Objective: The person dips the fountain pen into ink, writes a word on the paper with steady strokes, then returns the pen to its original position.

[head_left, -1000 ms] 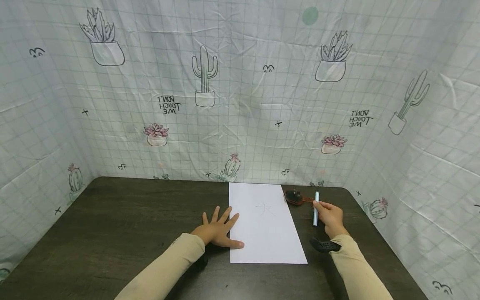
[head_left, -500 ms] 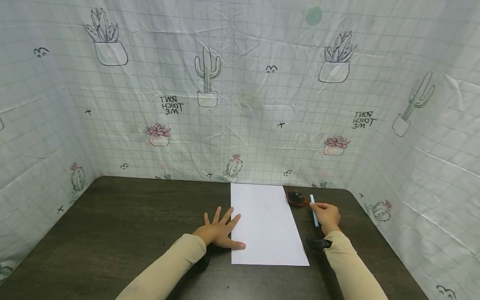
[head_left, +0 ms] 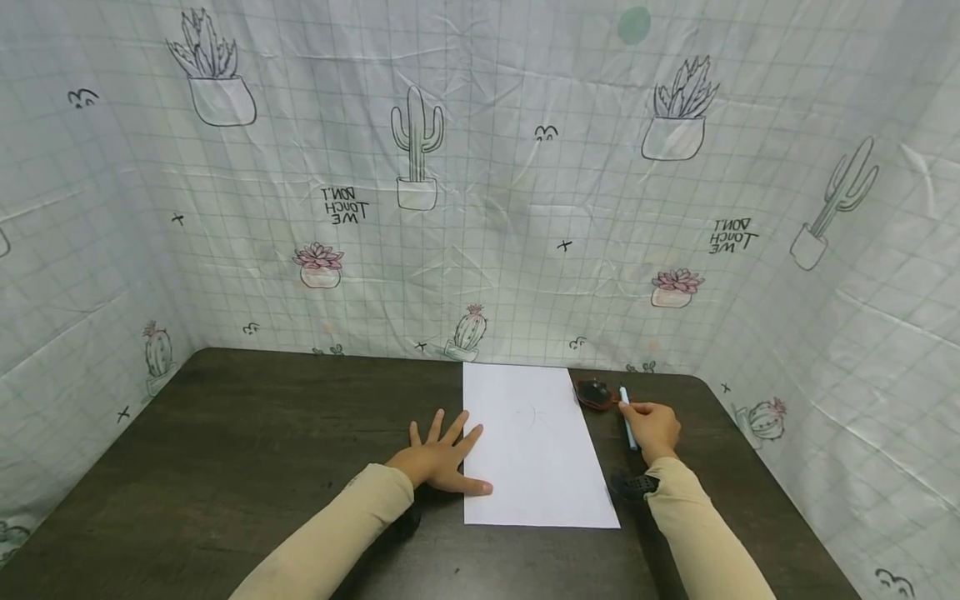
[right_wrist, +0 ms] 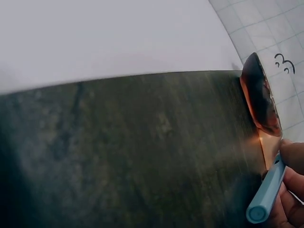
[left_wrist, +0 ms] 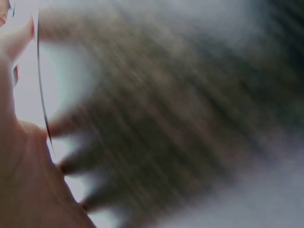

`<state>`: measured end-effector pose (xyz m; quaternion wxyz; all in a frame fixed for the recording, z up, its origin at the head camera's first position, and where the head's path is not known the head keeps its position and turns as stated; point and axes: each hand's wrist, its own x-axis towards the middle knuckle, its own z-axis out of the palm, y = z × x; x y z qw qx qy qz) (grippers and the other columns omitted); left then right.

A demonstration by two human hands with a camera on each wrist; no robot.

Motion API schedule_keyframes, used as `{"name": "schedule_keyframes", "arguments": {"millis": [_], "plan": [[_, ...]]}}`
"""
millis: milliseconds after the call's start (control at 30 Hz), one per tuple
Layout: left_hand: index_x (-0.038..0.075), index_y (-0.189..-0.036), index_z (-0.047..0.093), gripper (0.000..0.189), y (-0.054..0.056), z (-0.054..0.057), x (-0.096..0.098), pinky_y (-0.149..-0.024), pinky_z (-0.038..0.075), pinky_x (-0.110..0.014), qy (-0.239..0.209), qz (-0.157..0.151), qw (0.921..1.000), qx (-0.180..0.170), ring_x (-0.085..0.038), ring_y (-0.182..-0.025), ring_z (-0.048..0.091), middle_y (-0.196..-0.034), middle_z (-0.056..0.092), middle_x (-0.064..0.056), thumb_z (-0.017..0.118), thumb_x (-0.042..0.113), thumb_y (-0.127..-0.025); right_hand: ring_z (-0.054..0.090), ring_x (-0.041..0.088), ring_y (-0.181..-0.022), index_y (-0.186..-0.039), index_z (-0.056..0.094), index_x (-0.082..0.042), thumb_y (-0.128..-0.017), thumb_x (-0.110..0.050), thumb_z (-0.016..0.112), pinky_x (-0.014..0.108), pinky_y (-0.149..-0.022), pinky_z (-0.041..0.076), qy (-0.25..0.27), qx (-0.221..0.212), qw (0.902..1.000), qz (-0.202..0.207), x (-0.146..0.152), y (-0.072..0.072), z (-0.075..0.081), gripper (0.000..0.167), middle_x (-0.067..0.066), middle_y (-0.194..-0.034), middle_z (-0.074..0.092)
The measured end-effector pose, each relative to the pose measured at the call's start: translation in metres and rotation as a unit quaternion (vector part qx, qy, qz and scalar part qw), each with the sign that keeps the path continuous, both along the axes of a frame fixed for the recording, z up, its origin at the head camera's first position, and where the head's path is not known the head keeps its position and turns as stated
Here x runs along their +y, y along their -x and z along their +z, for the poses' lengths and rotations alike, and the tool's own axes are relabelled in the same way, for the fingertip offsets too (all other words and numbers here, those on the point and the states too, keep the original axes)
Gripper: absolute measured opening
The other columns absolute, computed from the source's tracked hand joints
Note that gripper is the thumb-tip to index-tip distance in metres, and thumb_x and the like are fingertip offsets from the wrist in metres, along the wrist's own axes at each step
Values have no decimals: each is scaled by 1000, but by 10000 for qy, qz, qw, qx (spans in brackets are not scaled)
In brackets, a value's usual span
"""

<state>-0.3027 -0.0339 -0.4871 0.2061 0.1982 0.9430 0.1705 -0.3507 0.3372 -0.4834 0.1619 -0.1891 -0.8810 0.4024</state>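
A white sheet of paper (head_left: pixel 536 483) lies on the dark table with a few faint pencil-thin lines near its far part. My left hand (head_left: pixel 438 462) rests with fingers spread over the sheet's left edge, the thumb and fingertips on the paper. To the right of the sheet, my right hand (head_left: pixel 652 429) pinches a light blue pen (right_wrist: pixel 266 197) between thumb and fingers; its narrow end points away from me. Just beyond the pen lies a pair of sunglasses (head_left: pixel 594 394) with dark lenses and an orange-brown frame, one temple arm reaching toward the right hand's fingertips.
The dark wooden table (head_left: pixel 285 417) meets a patterned cloth backdrop (head_left: pixel 495 208) with cactus drawings at the back and both sides. A black band (head_left: pixel 636 486) sits at the right wrist. In the left wrist view the hand's surroundings are blurred.
My right hand has shifted a little left, and the pen has gone from nearly straight to leaning left at its far end. The left hand stays on the paper.
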Motion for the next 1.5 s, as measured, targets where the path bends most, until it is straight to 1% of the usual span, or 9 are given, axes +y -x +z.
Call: {"name": "schedule_keyframes", "arguments": {"millis": [200, 433, 700, 900, 1000, 1133, 1300, 1367, 1500], "plan": [[32, -170, 15, 104, 0, 0, 2, -121, -12, -77, 3, 8, 10000, 2, -40, -162, -15, -179, -6, 0, 62, 77, -89, 57, 54, -117, -115, 74, 10, -99, -27, 69, 61, -96, 44, -170, 124, 9998, -31, 0, 0, 1, 41, 32, -120, 71], [33, -170, 15, 104, 4, -2, 2, -121, -12, -76, 28, -9, 10000, 53, -40, -163, -14, -179, -6, 0, 62, 77, -89, 59, 54, -113, -114, 74, 12, -100, -27, 68, 62, -94, 45, -311, 266, 9992, -39, -2, -2, 0, 42, 32, -116, 72], [32, -170, 13, 106, 2, -4, 3, -121, -11, -77, 60, -93, 9999, 7, -41, -162, -14, -179, -6, -1, 59, 81, -88, 59, 55, -114, -116, 72, 13, -102, -27, 65, 62, -96, 46, -333, 157, 9993, -15, 3, -7, -4, 43, 34, -120, 70], [32, -170, 12, 106, -4, 6, 3, -121, -9, -78, 66, -149, 9999, 58, -43, -162, -12, -179, -6, -2, 57, 82, -88, 62, 53, -109, -117, 72, 13, -102, -27, 64, 61, -90, 48, -415, 215, 9989, 37, 5, -10, -3, 43, 34, -116, 71], [32, -170, 12, 106, -6, 10, 4, -121, -8, -78, 86, -169, 9998, 30, -43, -163, -11, -179, -6, -2, 58, 81, -89, 62, 51, -110, -121, 70, 13, -103, -27, 63, 60, -90, 48, -331, 112, 9994, 52, 7, -12, 1, 45, 33, -118, 70], [32, -170, 11, 105, -7, 15, 4, -121, -8, -78, 78, -183, 9998, -15, -43, -163, -12, -179, -7, -2, 57, 81, -89, 62, 50, -114, -127, 67, 12, -104, -29, 61, 60, -96, 49, -283, 25, 9995, 149, 7, -12, 10, 48, 33, -122, 70], [32, -170, 6, 110, -3, 12, -1, -120, -10, -79, 29, -206, 9998, -55, -44, -162, -14, -178, -11, -4, 54, 86, -87, 60, 50, -121, -134, 63, 11, -106, -32, 60, 61, -104, 48, -426, 213, 9977, 479, 0, -10, 34, 51, 33, -127, 68], [31, -171, 5, 112, -2, 12, -3, -120, -9, -79, -31, -171, 9998, -44, -44, -162, -13, -178, -11, -5, 53, 87, -87, 61, 49, -123, -139, 61, 9, -107, -33, 58, 61, -105, 48, -584, 301, 9947, 786, -5, -10, 48, 53, 32, -132, 66], [26, -171, 4, 109, 2, 23, -8, -120, -3, -80, -199, -74, 9998, -62, -46, -162, -8, -178, -9, -10, 51, 84, -91, 62, 50, -126, -149, 52, 5, -111, -36, 52, 61, -103, 52, -1062, 363, 9805, 1612, -18, -14, 81, 57, 34, -145, 57]]}}
